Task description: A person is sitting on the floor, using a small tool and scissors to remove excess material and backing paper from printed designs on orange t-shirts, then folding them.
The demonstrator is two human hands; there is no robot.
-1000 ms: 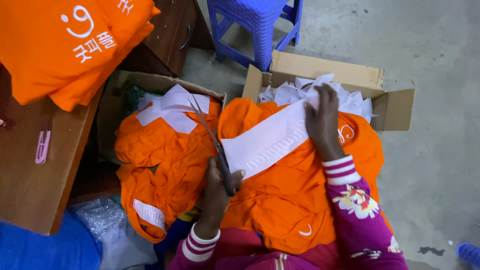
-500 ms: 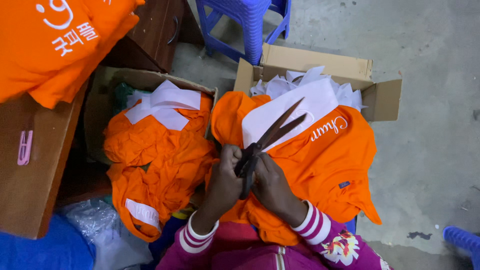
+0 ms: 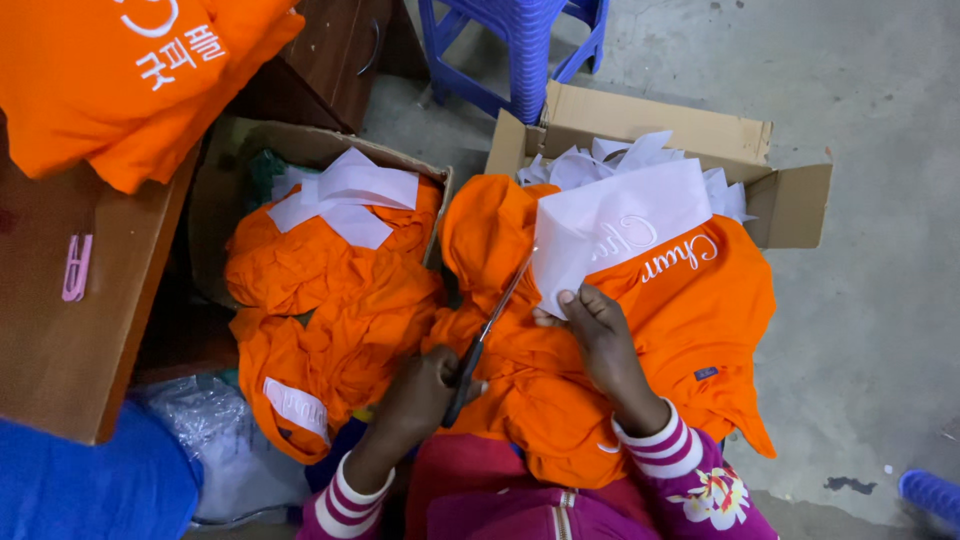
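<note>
- Now my left hand grips the scissors by the dark handles, fingers closed round them, blades shut and pointing up toward the white backing sheet.
- My right hand pinches that sheet's lower edge, fingertips pressing it against the orange shirt on my lap.
- Beyond my right fingers sits a cardboard box of white scraps.
- Left of my left hand lies a pile of orange shirts.

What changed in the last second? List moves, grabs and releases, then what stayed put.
The right hand came off the scissors and pinched the white backing sheet, peeling it up. The left hand keeps the scissors, blades now closed. The orange garment stays on the lap; the cardboard box is unmoved.
</note>
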